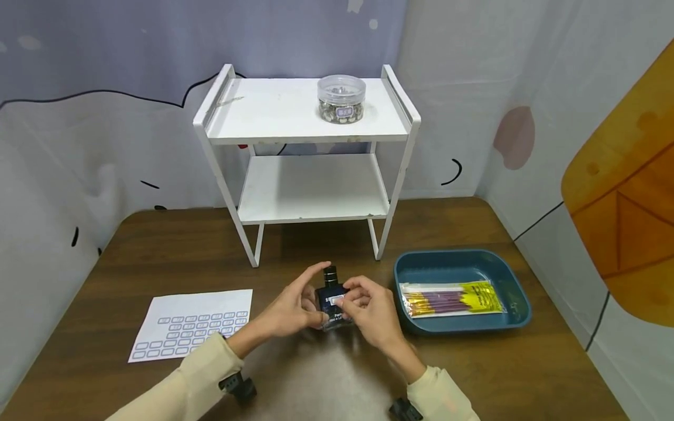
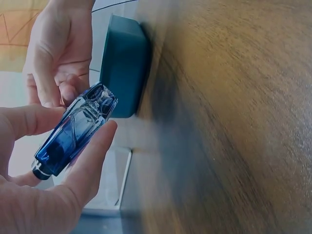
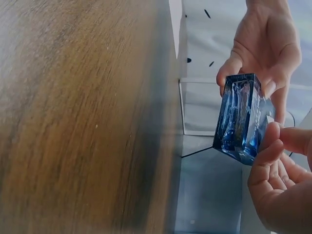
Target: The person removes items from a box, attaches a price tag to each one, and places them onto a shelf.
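My left hand [image 1: 292, 304] holds a dark blue glass perfume bottle [image 1: 325, 294] with a black cap, its index finger at the cap and its thumb low on the body. The bottle is raised off the table, its base facing the camera in the right wrist view. At the bottle's front, my right hand [image 1: 375, 316] pinches a small white label sticker [image 1: 335, 300] between thumb and index finger. The sticker [image 3: 269, 119] lies right against the printed face. The right hand's other fingers are curled.
A sheet of small blue-framed labels [image 1: 197, 310] lies on the left. On the right, a blue tray [image 1: 421, 269] holds a packet of purple and yellow sticks [image 1: 447, 299]. Behind stands a white two-tier shelf [image 1: 316, 187], with a labelled clear jar [image 1: 341, 102] on top.
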Demonstrator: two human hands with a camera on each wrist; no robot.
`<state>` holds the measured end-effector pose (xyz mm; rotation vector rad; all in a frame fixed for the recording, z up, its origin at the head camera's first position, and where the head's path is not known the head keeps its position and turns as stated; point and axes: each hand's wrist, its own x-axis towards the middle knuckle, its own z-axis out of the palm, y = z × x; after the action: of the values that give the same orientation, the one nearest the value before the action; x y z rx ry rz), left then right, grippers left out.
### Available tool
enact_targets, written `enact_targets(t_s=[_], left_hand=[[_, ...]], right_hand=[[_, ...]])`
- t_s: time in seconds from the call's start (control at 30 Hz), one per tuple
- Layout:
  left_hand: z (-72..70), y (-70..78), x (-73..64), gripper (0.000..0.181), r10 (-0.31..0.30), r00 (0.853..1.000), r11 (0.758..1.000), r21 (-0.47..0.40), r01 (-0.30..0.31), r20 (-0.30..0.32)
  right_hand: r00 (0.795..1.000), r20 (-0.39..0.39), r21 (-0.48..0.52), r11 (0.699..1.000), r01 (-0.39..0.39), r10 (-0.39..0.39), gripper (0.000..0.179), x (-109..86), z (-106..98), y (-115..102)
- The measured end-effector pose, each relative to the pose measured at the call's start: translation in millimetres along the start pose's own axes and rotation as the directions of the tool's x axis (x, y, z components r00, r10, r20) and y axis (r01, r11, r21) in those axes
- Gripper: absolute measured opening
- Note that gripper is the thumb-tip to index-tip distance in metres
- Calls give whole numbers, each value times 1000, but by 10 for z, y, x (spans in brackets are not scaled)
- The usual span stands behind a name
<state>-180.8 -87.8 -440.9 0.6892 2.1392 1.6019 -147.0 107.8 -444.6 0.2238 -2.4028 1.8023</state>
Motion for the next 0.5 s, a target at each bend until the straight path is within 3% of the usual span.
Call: enact_targets(t_s=[0.27,0.5], left_hand=[[70,8,-14,94,28,999,997,71,-25,-40],[102,16,-21,93,63,996,991,122,-54,-64]], right_hand=[[998,-65,-23,1000,2,-3,24,-14,39,9],[994,-99,-107,994,34,-45,23,-19,59,12]])
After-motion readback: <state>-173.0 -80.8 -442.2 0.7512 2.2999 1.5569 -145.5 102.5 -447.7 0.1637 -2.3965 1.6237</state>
